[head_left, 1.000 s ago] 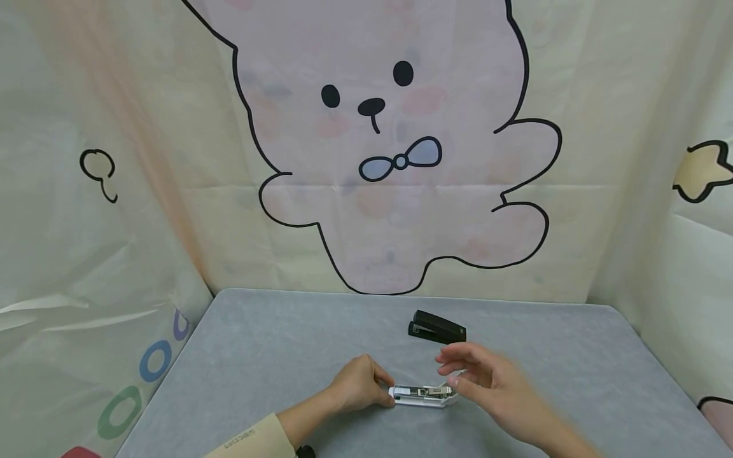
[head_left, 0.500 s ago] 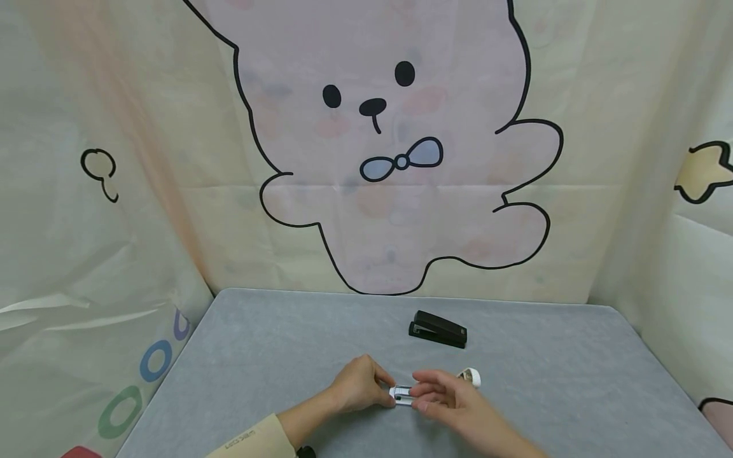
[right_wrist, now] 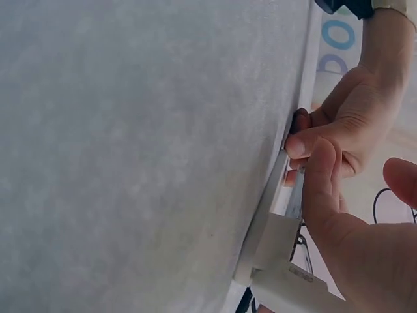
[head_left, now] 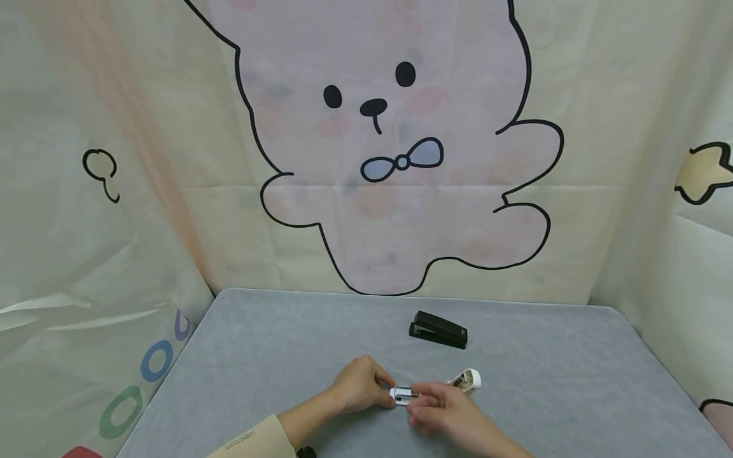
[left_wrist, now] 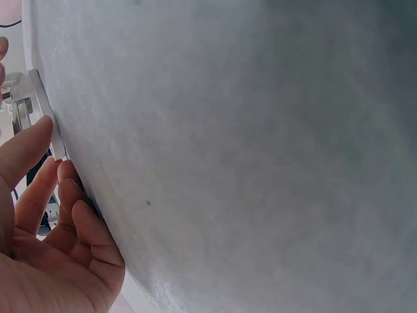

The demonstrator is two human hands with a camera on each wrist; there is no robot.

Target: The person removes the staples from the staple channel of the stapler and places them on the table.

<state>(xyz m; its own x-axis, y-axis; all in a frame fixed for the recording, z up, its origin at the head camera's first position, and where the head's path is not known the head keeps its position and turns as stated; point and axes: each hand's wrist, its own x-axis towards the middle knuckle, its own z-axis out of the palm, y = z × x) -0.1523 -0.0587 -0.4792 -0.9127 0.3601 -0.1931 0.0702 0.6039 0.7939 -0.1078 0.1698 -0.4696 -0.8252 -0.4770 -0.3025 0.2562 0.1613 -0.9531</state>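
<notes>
A white stapler [head_left: 403,395] lies on the grey cloth, its cover [head_left: 471,380] swung up at the right end. My left hand [head_left: 362,383] pinches the stapler's left end between thumb and fingers. In the left wrist view the thumb presses the white base [left_wrist: 47,107] from one side. Over the middle of the stapler is my right hand [head_left: 449,410], its fingers loosely bent and hiding much of the base. In the right wrist view, the forefinger reaches along the stapler [right_wrist: 273,238] and the thumb stands apart from it.
Behind the hands a black stapler [head_left: 438,331] lies on the grey-covered table [head_left: 286,337]. Cream curtains [head_left: 572,242] with a cartoon bear stand at the back and sides.
My right hand has moved left and a little down, from beside the stapler's right end to over its middle, so the raised cover now shows. My left hand has stayed put.
</notes>
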